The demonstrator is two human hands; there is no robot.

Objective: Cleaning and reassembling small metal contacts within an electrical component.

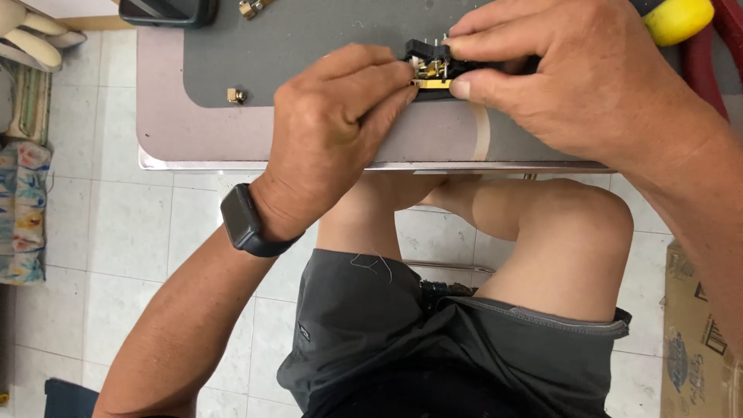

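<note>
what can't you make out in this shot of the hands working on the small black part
Head view only:
- Small black plastic part with brass metal pins: mostly covered by the left hand and right hand; its full shape is hidden.
- Yellow rounded object: cut off by the top edge.
- Small brass piece on the grey mat: too small to identify.
- Brown cardboard box: cut off by the right edge.

Both hands meet with fingers pinched together, the left hand knuckles-up, the right hand arched opposite.

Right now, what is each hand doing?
Left hand: pinching the small black and brass part.
Right hand: gripping the same part.
</note>
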